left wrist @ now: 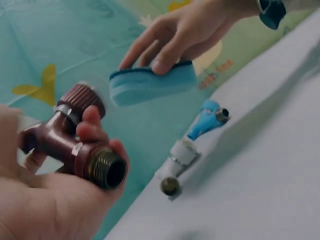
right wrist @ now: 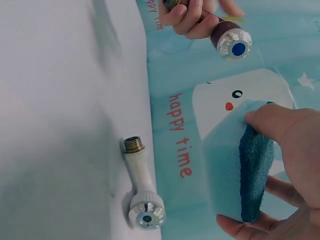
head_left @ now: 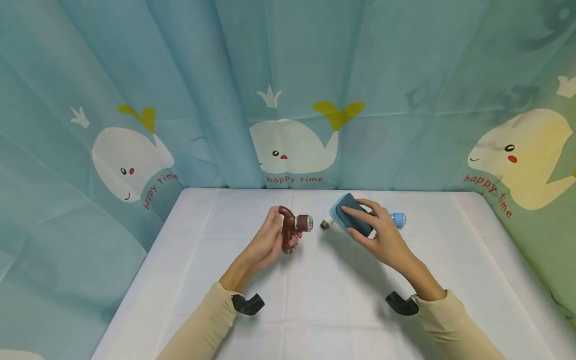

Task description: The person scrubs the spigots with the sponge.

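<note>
My left hand (head_left: 264, 241) grips a maroon tap (head_left: 287, 230) by its body, with the fingers wrapped round it. The tap's ribbed knob points right, and its threaded brass end (left wrist: 106, 169) faces out from the palm in the left wrist view. My right hand (head_left: 386, 239) holds a blue sponge (head_left: 356, 216) between thumb and fingers, raised above the table. One side of the sponge is dark and rough, the other pale blue. Below it lies a white tap (right wrist: 141, 172), mostly hidden in the head view. Sponge and maroon tap are apart.
A blue tap (head_left: 398, 219) lies on the table beyond the right hand, partly covered by it in the head view. The white-covered table (head_left: 315, 310) ends at a teal curtain (head_left: 216, 145) printed with whales.
</note>
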A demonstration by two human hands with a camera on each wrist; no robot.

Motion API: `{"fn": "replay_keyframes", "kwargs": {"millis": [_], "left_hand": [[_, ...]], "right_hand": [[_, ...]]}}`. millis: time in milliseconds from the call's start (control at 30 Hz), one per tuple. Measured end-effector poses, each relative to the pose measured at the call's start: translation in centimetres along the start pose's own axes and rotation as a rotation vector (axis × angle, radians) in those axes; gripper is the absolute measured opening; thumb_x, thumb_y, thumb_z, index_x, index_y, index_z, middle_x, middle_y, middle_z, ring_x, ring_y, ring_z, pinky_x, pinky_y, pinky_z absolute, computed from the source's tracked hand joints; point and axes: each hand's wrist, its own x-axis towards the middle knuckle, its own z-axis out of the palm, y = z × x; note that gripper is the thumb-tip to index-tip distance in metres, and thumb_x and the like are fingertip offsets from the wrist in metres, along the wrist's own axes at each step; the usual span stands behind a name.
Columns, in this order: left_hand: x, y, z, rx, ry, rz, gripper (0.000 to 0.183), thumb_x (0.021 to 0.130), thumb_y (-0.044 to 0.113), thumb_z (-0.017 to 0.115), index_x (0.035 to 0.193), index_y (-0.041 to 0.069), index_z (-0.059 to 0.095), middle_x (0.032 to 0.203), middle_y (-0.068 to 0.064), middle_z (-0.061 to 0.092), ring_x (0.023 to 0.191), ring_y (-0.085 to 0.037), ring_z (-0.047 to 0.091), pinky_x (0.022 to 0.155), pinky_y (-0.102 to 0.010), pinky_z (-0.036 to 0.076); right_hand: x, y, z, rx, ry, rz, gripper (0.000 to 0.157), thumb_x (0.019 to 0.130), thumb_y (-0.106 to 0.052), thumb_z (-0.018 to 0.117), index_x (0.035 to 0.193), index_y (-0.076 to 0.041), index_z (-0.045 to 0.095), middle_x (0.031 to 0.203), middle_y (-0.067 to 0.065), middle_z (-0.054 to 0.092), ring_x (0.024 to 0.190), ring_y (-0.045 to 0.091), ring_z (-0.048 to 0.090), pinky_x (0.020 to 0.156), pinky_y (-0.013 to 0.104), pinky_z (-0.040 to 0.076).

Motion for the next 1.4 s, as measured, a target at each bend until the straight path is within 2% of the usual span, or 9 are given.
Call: {"fn": "replay_keyframes", "kwargs": {"millis": [133, 233, 333, 433, 533, 767, 900, 1100, 1400], "left_hand": [[-0.2, 0.4, 0.1, -0.107, 0.021, -0.041, 0.046, 0.104, 0.066, 0.036, 0.109, 0.023, 0.047, 0.095, -0.013, 0.058, 0.071, -0.020, 0.048, 0.074, -0.031, 0.043], [-0.4, 0.6, -0.1, -0.178, -0.043, 0.008, 0.028, 0.111, 0.043, 0.040, 0.111, 0.018, 0.052, 0.107, -0.015, 0.062, 0.090, -0.025, 0.062, 0.085, -0.036, 0.049], [-0.5, 0.6, -0.4, -0.232, -0.161, 0.079, 0.022, 0.108, 0.023, 0.050, 0.128, 0.013, 0.050, 0.123, -0.019, 0.064, 0.117, -0.035, 0.063, 0.105, -0.048, 0.047], [-0.5, 0.6, -0.6, -0.240, -0.255, 0.114, 0.062, 0.099, 0.013, 0.068, 0.151, 0.012, 0.033, 0.130, -0.019, 0.063, 0.128, -0.033, 0.059, 0.116, -0.053, 0.038], [-0.3, 0.7, -0.6, -0.181, -0.278, 0.122, 0.094, 0.091, 0.000, 0.076, 0.163, 0.012, 0.017, 0.133, -0.021, 0.061, 0.128, -0.030, 0.059, 0.115, -0.054, 0.038], [-0.2, 1.1, 0.6, 0.043, -0.123, 0.248, 0.100, 0.070, -0.006, 0.092, 0.153, 0.000, 0.036, 0.136, -0.018, 0.056, 0.122, -0.028, 0.060, 0.095, -0.044, 0.057], [-0.2, 1.4, 1.2, 0.192, -0.083, 0.339, 0.090, 0.070, -0.012, 0.089, 0.147, 0.001, 0.044, 0.137, -0.020, 0.054, 0.116, -0.028, 0.060, 0.086, -0.039, 0.061], [-0.7, 1.6, 1.2, 0.331, -0.007, 0.416, 0.086, 0.068, -0.019, 0.085, 0.143, 0.000, 0.046, 0.133, -0.023, 0.057, 0.113, -0.026, 0.063, 0.087, -0.043, 0.061], [-1.0, 1.9, 1.0, 0.420, 0.036, 0.452, 0.086, 0.071, -0.014, 0.087, 0.145, 0.003, 0.046, 0.135, -0.024, 0.058, 0.121, -0.032, 0.062, 0.093, -0.044, 0.058]], "right_hand": [[-0.3, 0.1, 0.0, -0.006, -0.010, 0.008, 0.049, 0.086, -0.007, 0.083, 0.133, -0.015, 0.070, 0.145, 0.022, 0.051, 0.102, 0.031, 0.059, 0.079, 0.046, 0.050], [-0.4, 0.2, 0.0, -0.005, -0.016, 0.012, 0.050, 0.086, -0.008, 0.083, 0.134, -0.015, 0.070, 0.145, 0.023, 0.052, 0.102, 0.031, 0.060, 0.080, 0.048, 0.051], [-0.6, 0.4, -0.1, -0.011, -0.021, 0.016, 0.050, 0.086, -0.008, 0.083, 0.134, -0.015, 0.070, 0.145, 0.023, 0.051, 0.106, 0.034, 0.061, 0.081, 0.050, 0.054], [-0.6, 0.4, -0.1, -0.008, -0.022, 0.018, 0.051, 0.086, -0.007, 0.083, 0.134, -0.016, 0.070, 0.145, 0.023, 0.052, 0.109, 0.035, 0.061, 0.081, 0.051, 0.055], [-0.7, 0.1, 0.0, 0.016, -0.025, 0.022, 0.052, 0.087, -0.008, 0.083, 0.135, -0.018, 0.069, 0.146, 0.020, 0.052, 0.107, 0.031, 0.061, 0.080, 0.048, 0.055], [0.2, -2.8, 0.7, 0.163, -0.048, 0.053, 0.058, 0.090, -0.011, 0.081, 0.144, -0.023, 0.063, 0.148, 0.011, 0.051, 0.121, 0.029, 0.061, 0.087, 0.050, 0.059], [0.4, -5.1, 2.0, 0.229, -0.048, 0.004, 0.061, 0.091, -0.014, 0.080, 0.147, -0.024, 0.059, 0.149, 0.010, 0.050, 0.119, 0.025, 0.062, 0.088, 0.046, 0.059], [0.5, -5.6, 3.8, 0.128, -0.013, -0.043, 0.058, 0.088, -0.011, 0.082, 0.142, -0.020, 0.064, 0.142, 0.019, 0.052, 0.098, 0.023, 0.062, 0.072, 0.036, 0.058], [1.1, -5.5, 4.3, 0.151, -0.004, -0.037, 0.055, 0.088, -0.013, 0.082, 0.140, -0.018, 0.066, 0.140, 0.020, 0.053, 0.099, 0.029, 0.064, 0.074, 0.043, 0.059]]}}
